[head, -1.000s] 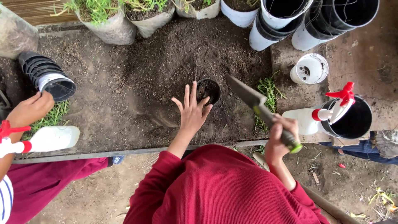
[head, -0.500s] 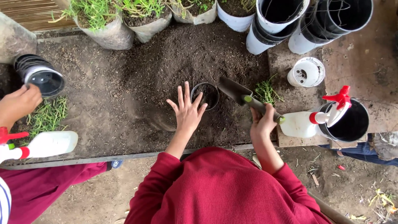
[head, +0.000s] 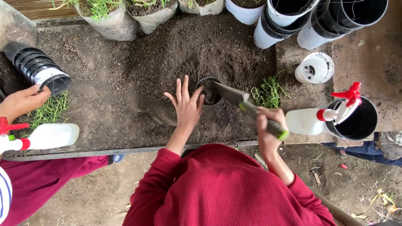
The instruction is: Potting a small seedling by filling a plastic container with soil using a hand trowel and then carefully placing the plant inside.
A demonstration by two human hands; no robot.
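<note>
Dark soil all around the fingers (head: 179, 86) of the left hand (head: 187, 107), spread wide and flat, holding nothing, fingertips just beside a small black pot (head: 208, 91) at the middle of the frame. Fist of the right hand (head: 269, 127) closed tight on the green-tipped handle of a trowel (head: 247, 106), right of centre, with the grey blade tilted over the pot's rim. Green cuttings (head: 269, 91) lying just right of the pot, partly behind the trowel. White spray bottle (head: 318, 118) with a red trigger at the right, leaning against a big black bucket (head: 355, 119). Small white tub (head: 315, 68) above it. Stacked white pots (head: 289, 19) along the upper right, grassy grow bags (head: 109, 19) along the upper left. Another person's hand (head: 23, 100) at the far left, touching a stack of black pots (head: 38, 72), with a second spray bottle (head: 42, 137) below.

Compared with half a second ago, trowel blade now over the pot instead of beside it. Left hand much the same.

Rough board bench (head: 368, 62) covered in soil, bare dirt floor (head: 104, 188) at the bottom.
</note>
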